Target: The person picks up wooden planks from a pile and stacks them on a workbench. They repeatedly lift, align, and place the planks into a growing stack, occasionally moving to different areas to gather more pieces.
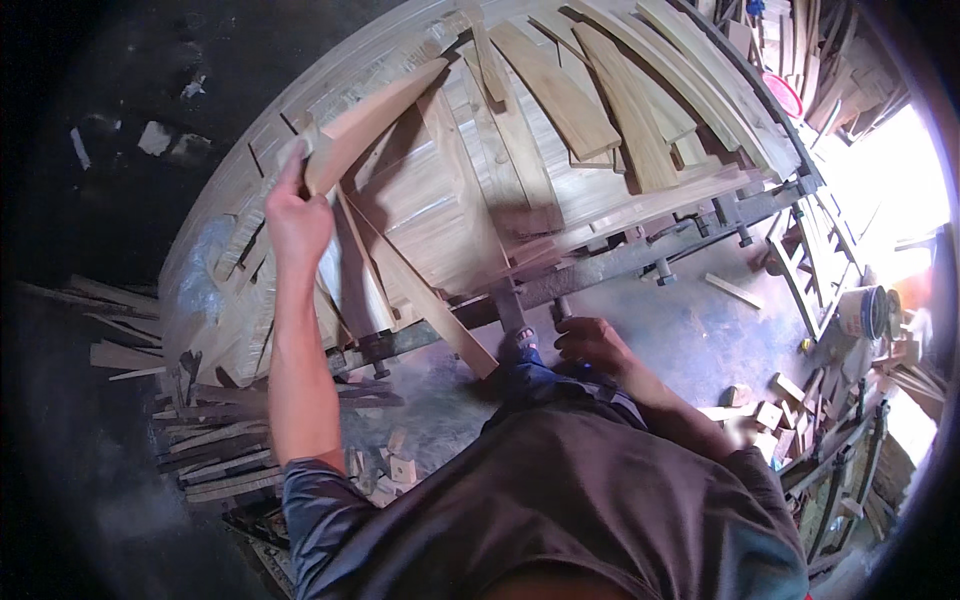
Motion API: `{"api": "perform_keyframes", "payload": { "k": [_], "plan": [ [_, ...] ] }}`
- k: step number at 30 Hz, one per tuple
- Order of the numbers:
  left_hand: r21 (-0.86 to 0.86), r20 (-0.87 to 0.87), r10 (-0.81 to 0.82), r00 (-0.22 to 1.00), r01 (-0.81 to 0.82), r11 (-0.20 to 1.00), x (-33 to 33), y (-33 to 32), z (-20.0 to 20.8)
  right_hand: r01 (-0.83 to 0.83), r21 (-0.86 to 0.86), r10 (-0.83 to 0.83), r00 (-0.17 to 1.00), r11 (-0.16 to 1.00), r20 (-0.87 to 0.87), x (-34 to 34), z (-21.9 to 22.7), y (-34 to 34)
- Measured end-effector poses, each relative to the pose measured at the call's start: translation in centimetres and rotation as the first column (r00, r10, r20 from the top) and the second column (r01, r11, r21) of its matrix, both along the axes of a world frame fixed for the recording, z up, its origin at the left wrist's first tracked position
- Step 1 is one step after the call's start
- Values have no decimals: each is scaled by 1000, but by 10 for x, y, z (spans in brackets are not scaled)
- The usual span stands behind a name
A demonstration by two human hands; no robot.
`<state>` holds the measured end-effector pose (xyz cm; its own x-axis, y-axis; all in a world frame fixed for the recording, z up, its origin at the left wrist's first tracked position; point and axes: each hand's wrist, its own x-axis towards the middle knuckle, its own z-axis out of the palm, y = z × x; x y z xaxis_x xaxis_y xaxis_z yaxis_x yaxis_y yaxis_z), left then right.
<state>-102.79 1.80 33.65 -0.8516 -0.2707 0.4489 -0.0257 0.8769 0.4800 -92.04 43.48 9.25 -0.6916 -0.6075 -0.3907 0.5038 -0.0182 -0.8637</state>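
Observation:
My left hand (298, 222) grips the near end of a curved wooden board (375, 122), thumb on top, and holds it tilted up over the wide bed of pale planks (425, 235). By the near edge of that bed, my right hand (595, 343) is closed beside a metal frame bar (590, 280). A short rod-like end (563, 308) shows just above its fingers; I cannot make out what they hold. Between my hands a narrow wooden strip (430, 310) slants off the bed toward me. Part of the bed near the bar is smeared by motion.
Several loose curved boards (635, 110) lie across the bed's far right. Bolts (663, 270) stick out of the bar. Wood strips (225, 455) are piled at lower left, offcuts (780, 415) at lower right. A bucket (865, 312) stands on the right by bright light.

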Motion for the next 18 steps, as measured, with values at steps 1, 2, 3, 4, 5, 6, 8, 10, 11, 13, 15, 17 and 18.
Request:
{"api": "perform_keyframes", "payload": {
  "k": [1, 2, 3, 4, 5, 6, 8, 10, 11, 13, 15, 17, 18],
  "plan": [
    [116, -19, 5, 1000, -3, 993, -10, 2, 9, -26, 15, 26, 1000, 1000, -7, -8, -16, 2],
    [236, -32, 25, 999, -17, 972, -12, 3, 22, -23, 71, 19, 998, 997, 57, -16, 5, 0],
    [353, -44, 45, 998, -27, 935, -16, 2, 31, -21, 127, 6, 993, 992, 119, -21, 21, -4],
    [390, -56, 48, 997, -23, 921, -22, 1, 37, -30, 145, 14, 994, 989, 105, -24, 27, -3],
    [429, -73, 50, 996, -14, 903, -29, -4, 43, -35, 167, 21, 996, 985, 86, -28, 32, -3],
    [466, -91, 51, 995, -3, 885, -38, -11, 48, -39, 188, 26, 997, 981, 67, -30, 35, -3],
    [447, -119, 66, 991, -6, 894, -50, -38, 51, 1, 91, -6, 999, 996, 53, -27, 20, -1],
    [415, -80, 76, 994, -36, 909, -59, -59, 51, 30, 75, -35, 998, 997, 58, -22, 3, 6],
    [448, -80, 113, 990, -66, 892, -57, -73, 50, 27, 97, -34, 997, 995, 68, -20, -3, 8],
    [517, -75, 185, 980, -120, 848, -50, -96, 39, 156, 7, -154, 961, 988, 229, -8, -28, 12],
    [590, -60, 225, 972, -147, 794, -36, -113, 21, 166, 81, -178, 967, 983, 180, -1, -34, 20],
    [665, -37, 293, 955, -195, 721, -19, -109, 13, 256, 152, -277, 951, 955, 140, 8, -12, 13],
    [663, -2, 294, 956, -219, 716, -12, -109, 9, 245, 139, -267, 948, 959, 173, 11, -15, 13]
  ]
}}
